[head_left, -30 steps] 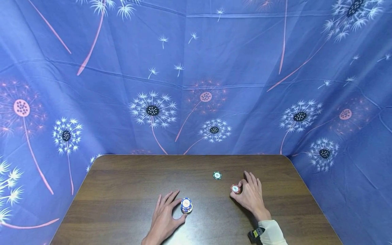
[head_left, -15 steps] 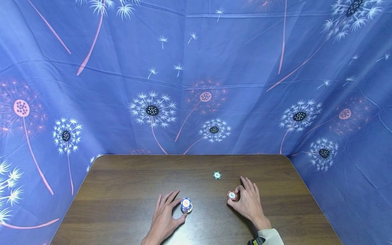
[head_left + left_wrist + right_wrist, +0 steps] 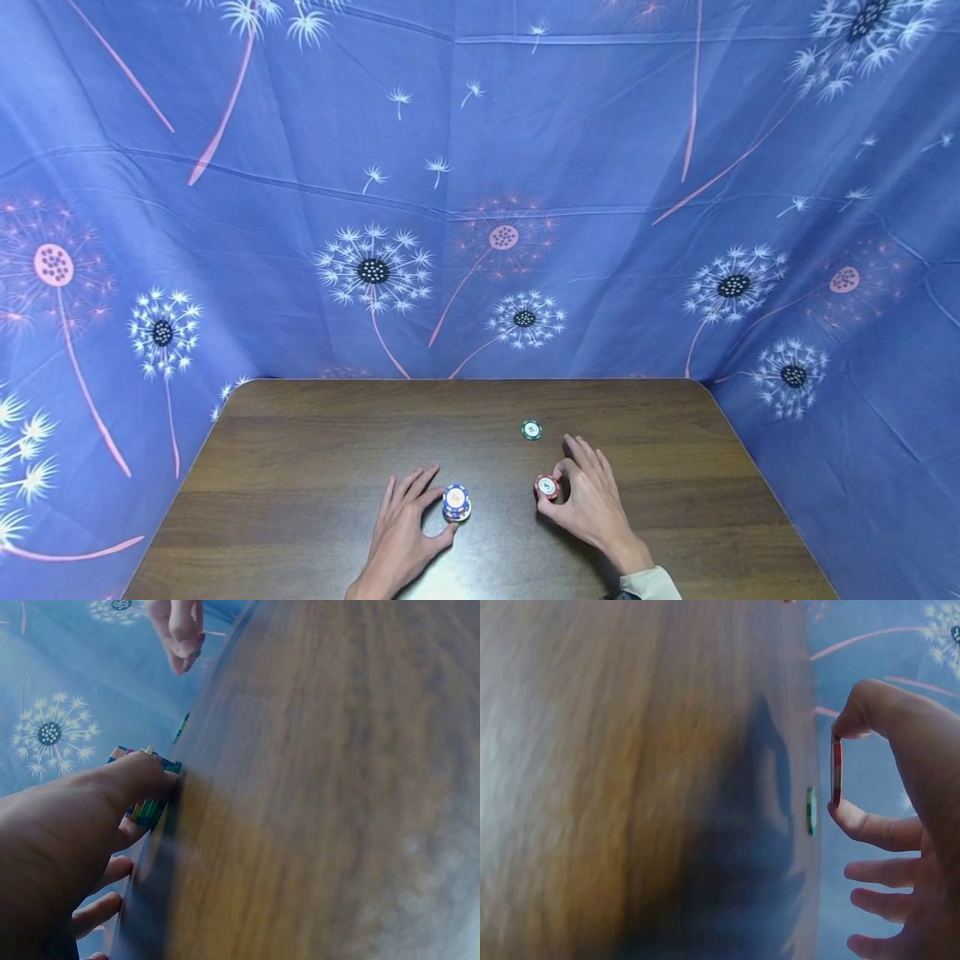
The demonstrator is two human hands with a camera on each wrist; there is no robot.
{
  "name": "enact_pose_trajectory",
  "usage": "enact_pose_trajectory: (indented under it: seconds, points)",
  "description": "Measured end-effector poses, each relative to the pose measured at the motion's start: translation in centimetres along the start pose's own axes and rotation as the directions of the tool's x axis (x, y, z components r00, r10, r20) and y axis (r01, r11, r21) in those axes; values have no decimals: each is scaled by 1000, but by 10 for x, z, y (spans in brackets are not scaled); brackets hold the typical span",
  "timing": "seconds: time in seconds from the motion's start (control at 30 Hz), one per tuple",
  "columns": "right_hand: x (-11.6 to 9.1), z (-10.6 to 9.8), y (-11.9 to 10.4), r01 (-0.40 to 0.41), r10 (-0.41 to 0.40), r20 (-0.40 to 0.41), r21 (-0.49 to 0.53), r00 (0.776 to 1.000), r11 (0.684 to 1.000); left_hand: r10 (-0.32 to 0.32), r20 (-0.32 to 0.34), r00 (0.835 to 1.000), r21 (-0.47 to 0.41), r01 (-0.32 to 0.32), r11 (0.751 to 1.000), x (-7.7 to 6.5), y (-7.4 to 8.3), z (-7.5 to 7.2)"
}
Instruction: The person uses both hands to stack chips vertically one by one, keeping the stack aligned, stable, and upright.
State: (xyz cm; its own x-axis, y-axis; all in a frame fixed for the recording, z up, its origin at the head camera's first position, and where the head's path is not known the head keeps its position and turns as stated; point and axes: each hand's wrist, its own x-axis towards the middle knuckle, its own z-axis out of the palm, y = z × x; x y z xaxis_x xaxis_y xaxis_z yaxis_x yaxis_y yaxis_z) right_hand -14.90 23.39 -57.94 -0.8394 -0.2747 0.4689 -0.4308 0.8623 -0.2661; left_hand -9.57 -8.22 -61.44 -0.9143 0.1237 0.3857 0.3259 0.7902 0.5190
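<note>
A short stack of poker chips (image 3: 456, 498), blue-and-white on top, stands on the table left of the middle. My left hand (image 3: 403, 533) holds it between thumb and index finger; green chip edges show low in the stack (image 3: 148, 813) in the left wrist view. To the right, my right hand (image 3: 588, 507) pinches a red-and-white poker chip (image 3: 547, 486) by its rim. In the right wrist view this red chip (image 3: 837, 771) is held flat above the table, the other fingers spread away from it.
Farther back lies a single green-and-white poker chip (image 3: 532, 429), flat on the brown wooden table (image 3: 315, 433). Behind the table's far edge and along both sides hangs a blue cloth (image 3: 480, 150) printed with dandelions.
My right hand has carried the red chip left and slightly toward me, closer to the stack. The left hand, the stack and the green chip have stayed in place.
</note>
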Motion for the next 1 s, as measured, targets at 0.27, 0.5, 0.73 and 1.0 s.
enact_pose_trajectory:
  seconds: [0.27, 0.5, 0.73, 1.0]
  points:
    - [7, 4, -24, 77, -77, 11, 57, 997, 995, -2, 7, 1000, -1, 2, 1000, 0, 0, -1]
    - [16, 11, -51, 152, -161, 87, 102, 983, 983, 8, -5, 1000, -2, -8, 1000, 0, 0, 0]
    - [27, 16, -73, 208, -222, 126, 111, 967, 972, 9, -2, 1000, -4, -10, 1000, 1, -1, 0]
    - [39, 22, -92, 265, -279, 130, 114, 951, 957, 1, 11, 1000, 4, -1, 1000, 1, -1, 0]
